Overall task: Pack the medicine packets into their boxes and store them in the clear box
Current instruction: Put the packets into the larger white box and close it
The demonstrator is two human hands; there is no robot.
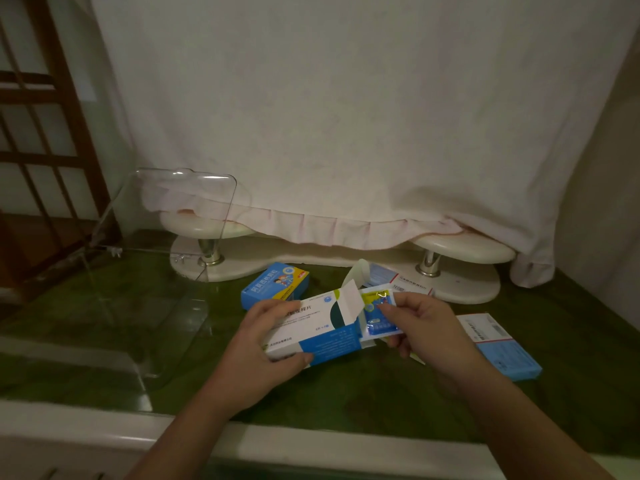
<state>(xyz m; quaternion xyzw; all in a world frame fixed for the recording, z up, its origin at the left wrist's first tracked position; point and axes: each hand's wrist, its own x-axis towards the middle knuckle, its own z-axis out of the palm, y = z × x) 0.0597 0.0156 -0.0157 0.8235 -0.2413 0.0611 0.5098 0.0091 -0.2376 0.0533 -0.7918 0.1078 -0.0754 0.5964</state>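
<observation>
We count one medicine packet point(379, 315): a glossy blue sachet with a yellow band along its top. It sits at the open right end of the white-and-blue box point(311, 329), held above the middle of the green table point(346, 396). We cannot tell how far in it reaches. The right hand point(424, 329) pinches the packet's right edge between thumb and fingers. The left hand point(266, 341) grips the box's left end with the fingers curled over the top and the thumb underneath. The box's end flap stands raised beside the packet.

We count four cartons in all: the held one and three lying on the table. A blue box with cartoon figures point(275, 284) lies just behind the left hand, an opened pale box point(388, 278) behind the packet, and a flat blue-and-white box point(498, 344) to the right.

One clear box point(145, 306) stands at the table's left, with its lid point(187, 202) tipped up. Behind it, a pale cloth point(346, 116) drapes over a cream stand point(460, 282).
</observation>
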